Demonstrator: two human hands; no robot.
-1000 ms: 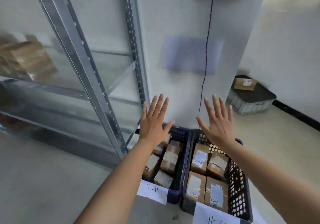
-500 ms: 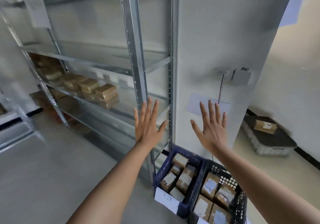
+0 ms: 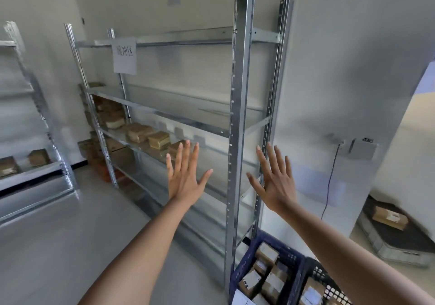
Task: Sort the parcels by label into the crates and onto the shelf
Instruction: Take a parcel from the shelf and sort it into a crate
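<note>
In this grey storeroom the view has risen from the blue crate (image 3: 268, 264) to the metal shelf (image 3: 179, 125) with its parcels (image 3: 159, 139), while left hand (image 3: 184, 177) and right hand (image 3: 276, 182) stay spread, holding nothing, so sorting seems finished.

I see brown parcels (image 3: 158, 139) on a silver-grey shelf (image 3: 240, 107), a dark blue crate (image 3: 286, 254) beside a black latticed crate (image 3: 326, 278).

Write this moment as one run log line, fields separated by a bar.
left hand: open, empty | right hand: open, empty | metal shelf: ahead | blue crate: holds parcels
</note>
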